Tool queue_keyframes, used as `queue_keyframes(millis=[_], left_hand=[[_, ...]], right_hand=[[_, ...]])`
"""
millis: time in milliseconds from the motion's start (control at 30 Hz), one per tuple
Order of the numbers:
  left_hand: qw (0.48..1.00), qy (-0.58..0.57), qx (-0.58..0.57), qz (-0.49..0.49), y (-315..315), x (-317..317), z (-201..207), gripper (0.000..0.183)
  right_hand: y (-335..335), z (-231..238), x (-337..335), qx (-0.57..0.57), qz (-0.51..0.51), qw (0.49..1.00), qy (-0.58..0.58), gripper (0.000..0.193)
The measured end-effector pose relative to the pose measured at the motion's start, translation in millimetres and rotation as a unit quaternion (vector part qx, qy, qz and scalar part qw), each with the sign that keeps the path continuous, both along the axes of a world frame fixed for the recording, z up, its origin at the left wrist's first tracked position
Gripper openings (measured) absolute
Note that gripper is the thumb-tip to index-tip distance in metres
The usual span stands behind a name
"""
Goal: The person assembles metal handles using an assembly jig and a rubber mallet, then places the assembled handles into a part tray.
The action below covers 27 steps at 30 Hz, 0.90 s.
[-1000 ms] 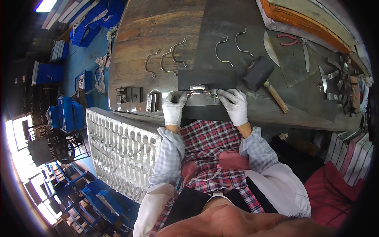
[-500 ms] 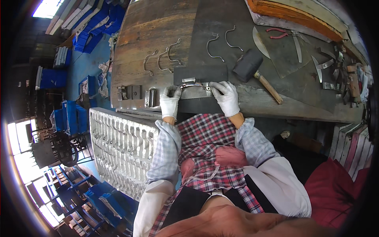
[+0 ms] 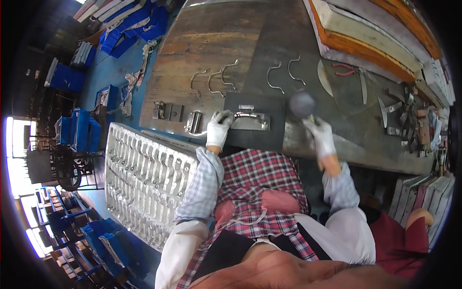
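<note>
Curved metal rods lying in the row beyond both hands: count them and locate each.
5, left to right: first rod, second rod and third rod grouped at left; fourth rod and fifth rod further right.

The mallet is blurred, its handle (mostly) hidden by right fingers.

Mallet right of plate

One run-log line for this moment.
left hand: at left end of curved metal piece | right hand: gripping mallet | mallet: head blurred
</note>
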<state>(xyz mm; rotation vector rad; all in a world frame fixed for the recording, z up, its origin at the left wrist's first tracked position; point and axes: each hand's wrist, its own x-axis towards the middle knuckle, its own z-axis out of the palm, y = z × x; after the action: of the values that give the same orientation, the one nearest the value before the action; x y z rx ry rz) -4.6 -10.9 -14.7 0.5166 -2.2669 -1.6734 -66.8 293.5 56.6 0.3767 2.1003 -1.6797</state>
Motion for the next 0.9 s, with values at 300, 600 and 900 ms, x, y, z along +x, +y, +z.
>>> queue_keyframes(millis=[300, 600, 900], left_hand=[[0.998, -0.06, 0.023, 0.007, 5, 0, 13, 0.017], [0.996, -0.081, 0.001, 0.046, 8, 6, 21, 0.022], [0.994, -0.096, 0.048, 0.032, -4, 4, 13, 0.018]], right_hand=[[-71, -5, 71, 0.018, 0.06, 0.99, 0.13, 0.038], [-3, -9, -18, 0.481, 0.046, 0.747, 0.457, 0.031], [-83, -66, 23, 0.152, 0.071, 0.836, 0.523, 0.021]])
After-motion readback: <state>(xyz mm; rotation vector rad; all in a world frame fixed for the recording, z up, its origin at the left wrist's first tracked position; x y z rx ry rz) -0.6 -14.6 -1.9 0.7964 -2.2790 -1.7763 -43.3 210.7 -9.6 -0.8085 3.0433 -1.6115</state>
